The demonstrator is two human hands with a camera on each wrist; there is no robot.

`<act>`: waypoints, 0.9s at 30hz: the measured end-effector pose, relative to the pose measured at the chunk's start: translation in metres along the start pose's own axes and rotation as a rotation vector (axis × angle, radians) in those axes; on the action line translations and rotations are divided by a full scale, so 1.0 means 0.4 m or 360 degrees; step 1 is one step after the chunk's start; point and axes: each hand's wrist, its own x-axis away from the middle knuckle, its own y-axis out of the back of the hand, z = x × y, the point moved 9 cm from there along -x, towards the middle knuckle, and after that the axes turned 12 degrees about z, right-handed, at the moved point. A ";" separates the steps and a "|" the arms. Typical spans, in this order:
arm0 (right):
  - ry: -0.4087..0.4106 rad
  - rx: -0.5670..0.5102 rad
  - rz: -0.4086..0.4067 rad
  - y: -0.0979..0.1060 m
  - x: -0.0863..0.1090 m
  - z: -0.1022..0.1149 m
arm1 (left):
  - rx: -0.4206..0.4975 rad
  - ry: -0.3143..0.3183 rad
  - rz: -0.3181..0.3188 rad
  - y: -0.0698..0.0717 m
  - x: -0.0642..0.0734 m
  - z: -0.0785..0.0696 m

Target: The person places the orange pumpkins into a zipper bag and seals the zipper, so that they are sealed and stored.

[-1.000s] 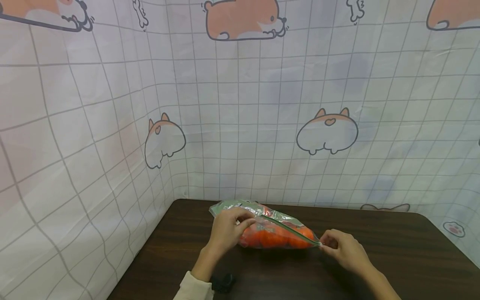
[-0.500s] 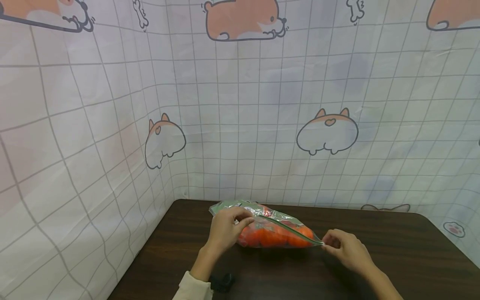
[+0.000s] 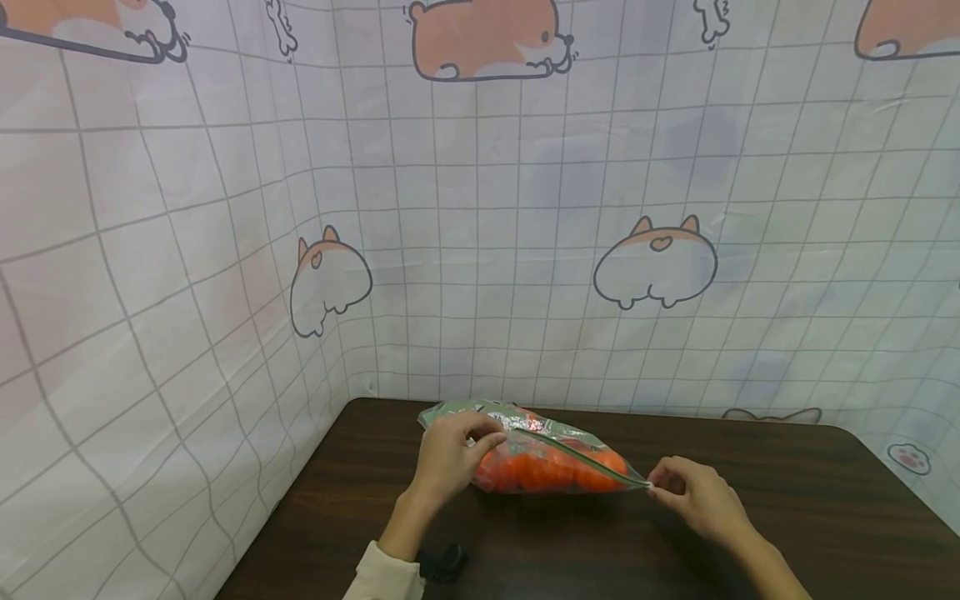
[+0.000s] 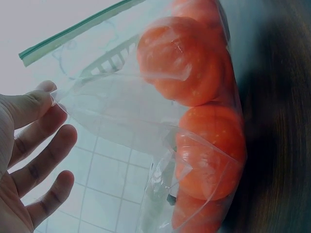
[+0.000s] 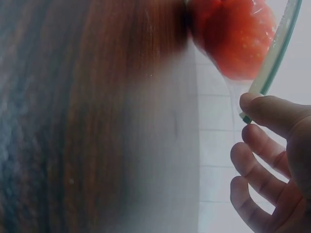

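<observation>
A clear zip bag (image 3: 558, 432) holds several round orange-red fruits (image 3: 543, 469) and lies on the table, with a green zip strip (image 3: 581, 456) slanting along its upper side. My left hand (image 3: 446, 458) pinches the bag's thin film between thumb and forefinger; in the left wrist view the film is drawn into a peak there. At the right end of the strip, my right hand (image 3: 701, 498) pinches the corner with thumb and forefinger. The right wrist view shows the strip's tip (image 5: 246, 118) just past the right thumb. Part of the bag is behind the left hand.
The dark wooden table (image 3: 787, 492) reaches back to a white grid-patterned cloth (image 3: 495, 333) printed with cartoon dogs, which also runs down the left side. A small black object (image 3: 444, 563) lies beside the left sleeve.
My right hand has shifted slightly right with the strip's end, and the bag's right corner is stretched out a little. The left hand has drifted slightly left, still pinching the film.
</observation>
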 end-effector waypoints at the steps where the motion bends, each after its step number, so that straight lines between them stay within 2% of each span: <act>1: 0.0000 0.0002 -0.0001 0.001 0.001 0.001 | -0.0004 -0.0001 0.0003 -0.001 0.000 0.000; 6: -0.0025 0.0030 0.0003 0.003 0.002 0.001 | 0.0009 -0.0045 -0.0020 -0.003 0.001 -0.007; 11: -0.0085 0.0063 0.0027 -0.001 0.002 -0.009 | 0.0078 -0.0074 0.0034 -0.017 -0.001 -0.018; 18: -0.0151 0.0074 0.0076 -0.014 0.004 -0.029 | 0.0145 -0.0081 0.0212 -0.059 -0.007 -0.038; 27: -0.0158 -0.0046 0.0190 -0.043 -0.003 -0.040 | 0.0213 -0.0074 0.0509 -0.121 -0.003 -0.064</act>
